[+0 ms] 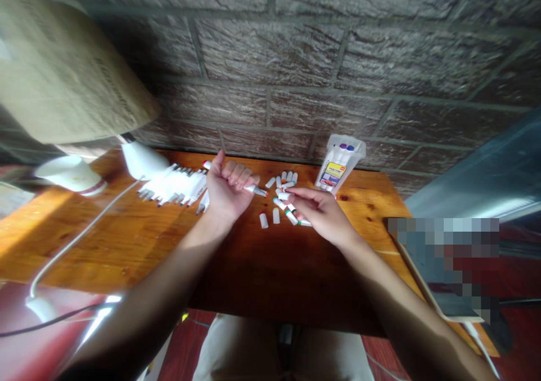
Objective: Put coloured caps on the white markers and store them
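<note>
The left hand (232,186) has its grip closed around a white-barrelled marker (257,190), whose uncapped, reddish-orange tip points right towards the other hand. A red end shows at the far side of the fist and looks like the same marker's other end, though the fingers hide the middle. The right hand (323,209) pinches a white marker cap (284,196) between thumb and fingers, near that tip but apart from it; whether this cap touches those beneath, I cannot tell.

Around and below the right hand, loose caps (276,216) lie scattered on the wooden desk (105,251), some with green, orange or red ends. Left of the left hand, a row of white markers (177,185) lies side by side, next to the lamp base (141,158). A paper cup (70,173) stands further left. Beyond the right hand, near the brick wall (270,48), a clear marker case (338,167) holds purple- and blue-ended markers.
</note>
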Tool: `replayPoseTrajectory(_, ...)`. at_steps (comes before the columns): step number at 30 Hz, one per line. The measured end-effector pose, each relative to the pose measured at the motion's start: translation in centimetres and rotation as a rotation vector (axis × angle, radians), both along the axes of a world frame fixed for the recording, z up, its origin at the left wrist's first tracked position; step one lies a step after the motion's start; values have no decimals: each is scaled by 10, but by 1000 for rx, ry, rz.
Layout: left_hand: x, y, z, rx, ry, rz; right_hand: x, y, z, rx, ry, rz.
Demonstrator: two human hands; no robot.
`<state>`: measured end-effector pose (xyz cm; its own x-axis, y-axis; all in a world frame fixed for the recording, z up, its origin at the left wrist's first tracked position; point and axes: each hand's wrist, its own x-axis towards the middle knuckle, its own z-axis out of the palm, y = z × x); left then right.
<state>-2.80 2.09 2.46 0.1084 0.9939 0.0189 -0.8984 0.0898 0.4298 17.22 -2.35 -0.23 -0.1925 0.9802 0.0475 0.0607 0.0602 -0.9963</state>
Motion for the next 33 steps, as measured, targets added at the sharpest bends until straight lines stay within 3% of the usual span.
replayPoseTrajectory(5, 1, -2, 3, -3, -25, 0, -7, -1, -3, -77, 68, 14)
replayPoseTrajectory(21, 7, -7, 2, 3, 112, 17, -16, -5, -6, -47, 94, 99)
replayPoseTrajectory(33, 16, -10, 2, -4, 143, -124, -16, -10, -6, 79, -70, 171)
